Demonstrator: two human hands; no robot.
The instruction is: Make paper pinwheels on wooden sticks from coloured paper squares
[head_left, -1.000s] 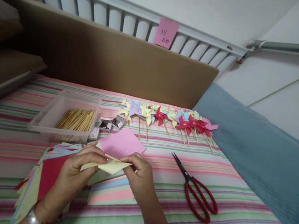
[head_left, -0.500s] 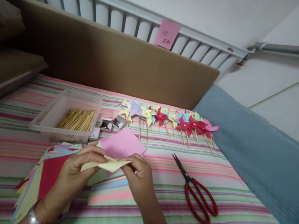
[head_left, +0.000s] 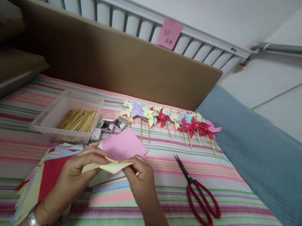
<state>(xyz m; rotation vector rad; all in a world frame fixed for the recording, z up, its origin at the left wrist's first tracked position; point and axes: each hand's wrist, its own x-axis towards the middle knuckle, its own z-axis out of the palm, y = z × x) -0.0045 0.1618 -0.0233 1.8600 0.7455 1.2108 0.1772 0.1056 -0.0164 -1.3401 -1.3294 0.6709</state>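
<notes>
Between my two hands is a pale yellow paper pinwheel (head_left: 114, 167), seen nearly edge-on, with a short length of wooden stick (head_left: 111, 159) showing just above it. My left hand (head_left: 86, 162) is closed on the paper and the stick's left end. On the other side, my right hand (head_left: 139, 174) pinches the right part of the paper; its fingertips partly hide the stick. Below and behind the hands lies a pink paper sheet (head_left: 126, 144). A stack of coloured paper (head_left: 52, 176) with a red sheet on top sits beside my left forearm.
A clear plastic box (head_left: 51, 113) holds wooden sticks; small open boxes of dark pins (head_left: 108, 125) stand beside it. Finished pinwheels (head_left: 162, 117) lie in a row at the back. Red-handled scissors (head_left: 195, 189) rest to the right. A cardboard panel (head_left: 118, 66) stands behind.
</notes>
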